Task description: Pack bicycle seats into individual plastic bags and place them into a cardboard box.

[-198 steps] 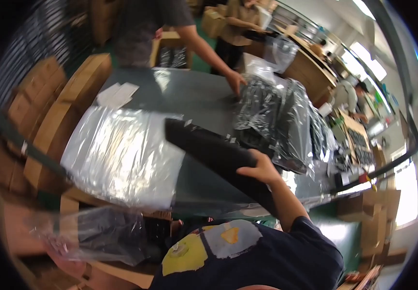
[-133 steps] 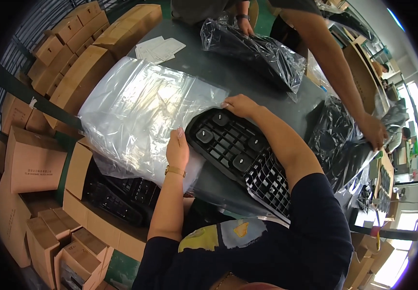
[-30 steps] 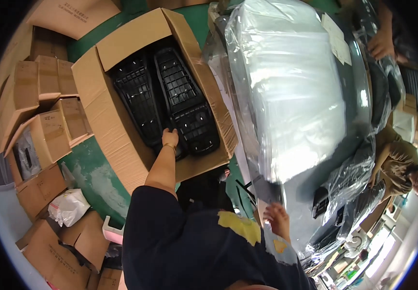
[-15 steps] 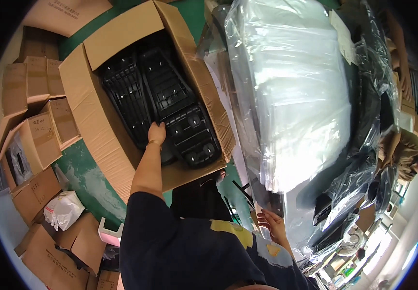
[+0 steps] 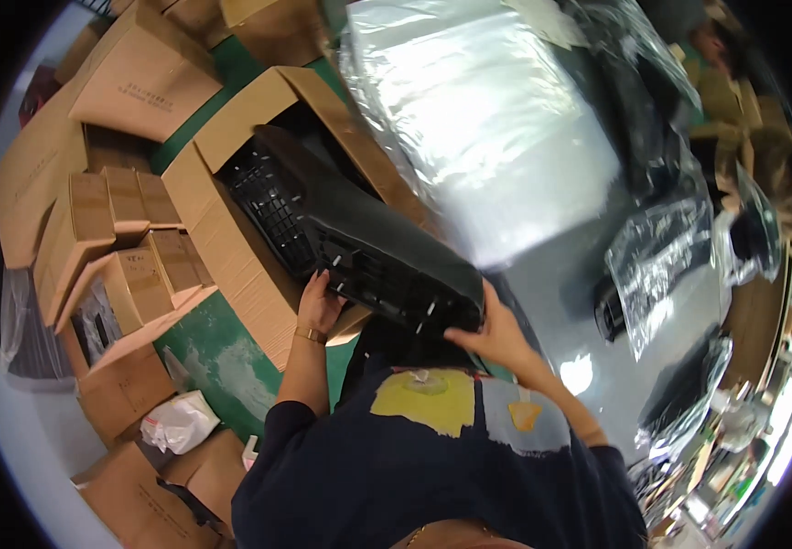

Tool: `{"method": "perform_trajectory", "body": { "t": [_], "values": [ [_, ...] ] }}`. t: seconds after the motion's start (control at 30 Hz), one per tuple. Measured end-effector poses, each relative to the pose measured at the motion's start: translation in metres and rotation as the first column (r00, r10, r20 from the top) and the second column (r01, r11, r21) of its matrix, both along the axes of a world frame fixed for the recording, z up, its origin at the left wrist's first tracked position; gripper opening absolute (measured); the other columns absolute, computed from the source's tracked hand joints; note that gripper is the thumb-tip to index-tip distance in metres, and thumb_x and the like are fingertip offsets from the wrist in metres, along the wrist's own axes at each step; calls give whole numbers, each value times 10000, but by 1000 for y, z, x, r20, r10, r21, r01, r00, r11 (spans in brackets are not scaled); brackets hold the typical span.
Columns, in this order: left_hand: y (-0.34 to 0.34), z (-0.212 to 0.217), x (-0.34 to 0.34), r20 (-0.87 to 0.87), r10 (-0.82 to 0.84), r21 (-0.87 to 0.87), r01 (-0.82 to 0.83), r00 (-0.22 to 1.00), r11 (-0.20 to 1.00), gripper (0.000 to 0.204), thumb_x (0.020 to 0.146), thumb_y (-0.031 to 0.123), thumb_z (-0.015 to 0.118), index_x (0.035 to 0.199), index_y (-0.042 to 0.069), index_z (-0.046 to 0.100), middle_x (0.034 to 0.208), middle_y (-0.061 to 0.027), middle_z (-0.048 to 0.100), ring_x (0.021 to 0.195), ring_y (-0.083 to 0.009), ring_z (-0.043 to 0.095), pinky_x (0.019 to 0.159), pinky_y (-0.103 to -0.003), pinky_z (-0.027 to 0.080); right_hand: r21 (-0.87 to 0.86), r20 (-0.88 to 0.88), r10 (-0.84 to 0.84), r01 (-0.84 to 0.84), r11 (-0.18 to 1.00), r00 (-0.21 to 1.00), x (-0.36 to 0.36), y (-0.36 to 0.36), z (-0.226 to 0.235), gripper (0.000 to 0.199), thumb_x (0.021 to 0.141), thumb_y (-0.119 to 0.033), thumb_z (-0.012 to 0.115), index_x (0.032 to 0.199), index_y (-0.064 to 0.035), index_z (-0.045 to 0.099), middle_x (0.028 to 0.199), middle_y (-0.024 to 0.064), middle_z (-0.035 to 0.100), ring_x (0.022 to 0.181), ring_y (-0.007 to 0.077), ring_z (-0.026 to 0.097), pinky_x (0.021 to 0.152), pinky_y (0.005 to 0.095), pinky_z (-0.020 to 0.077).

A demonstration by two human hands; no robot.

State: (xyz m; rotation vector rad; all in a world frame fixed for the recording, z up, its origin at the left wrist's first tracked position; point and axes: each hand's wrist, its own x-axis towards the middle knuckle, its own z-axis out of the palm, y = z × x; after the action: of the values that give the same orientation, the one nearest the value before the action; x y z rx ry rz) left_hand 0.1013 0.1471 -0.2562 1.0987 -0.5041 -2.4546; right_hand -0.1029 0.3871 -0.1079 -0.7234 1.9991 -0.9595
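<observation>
Left hand [image 5: 320, 306] and right hand [image 5: 496, 334] grip the black panel's [image 5: 387, 261] near edge, tilting it clear of the carton [image 5: 231, 265]

The black ribbed plastic panel [image 5: 377, 252] is long and tilted, one end still inside the open cardboard box [image 5: 231, 265], near its right wall.

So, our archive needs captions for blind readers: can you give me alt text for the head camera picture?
A person's left hand and right hand hold a black ribbed plastic part above an open cardboard box with more black parts inside. Smaller cardboard boxes stand on the green floor to the left; clear plastic bags cover a grey table on the right.
</observation>
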Motion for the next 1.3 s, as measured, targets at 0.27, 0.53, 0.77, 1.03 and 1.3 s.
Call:
{"method": "perform_trajectory", "body": {
  "t": [0.27,0.53,0.77,1.03,1.3],
  "values": [
    [30,70,-47,-242,111,89,-92,964,992,315,912,235,492,1165,47,499,1113,-98,604,991,-273,601,862,-374,503,-278,-250,-52,-20,961,967,-27,41,35,683,650,-40,717,1260,-79,412,1210,153,539,1039,267,569,854,329,467],
    [29,97,-58,-396,-204,-49,202,895,978,295,913,231,493,1118,19,501,1068,-129,607,984,-286,603,865,-376,499,-546,-569,-245,-139,826,785,-47,72,47,488,662,-25,673,1124,-54,518,1253,159,519,1154,339,507,949,374,426],
    [66,144,-107,-490,-340,-402,138,803,905,284,914,228,495,1070,-8,503,1023,-160,609,977,-299,604,867,-379,495,-476,-719,-233,-220,852,655,-60,87,44,469,694,-45,642,1142,-74,507,1295,190,481,1121,365,528,900,385,465],
    [36,191,-157,-612,-422,-598,-43,669,800,248,902,185,515,1003,-41,511,986,-163,611,919,-256,613,859,-351,493,-472,-699,-307,-94,877,646,-41,102,21,602,701,-25,668,1252,-130,449,1281,206,477,1048,355,572,772,359,530],
    [23,179,-86,-141,-732,-845,304,667,440,266,841,223,577,919,-31,559,867,-142,619,793,-235,597,763,-340,480,-374,-229,-213,116,920,950,-69,131,46,735,788,1,615,1416,-132,257,1230,140,536,894,180,651,764,311,523]
  ]
}}
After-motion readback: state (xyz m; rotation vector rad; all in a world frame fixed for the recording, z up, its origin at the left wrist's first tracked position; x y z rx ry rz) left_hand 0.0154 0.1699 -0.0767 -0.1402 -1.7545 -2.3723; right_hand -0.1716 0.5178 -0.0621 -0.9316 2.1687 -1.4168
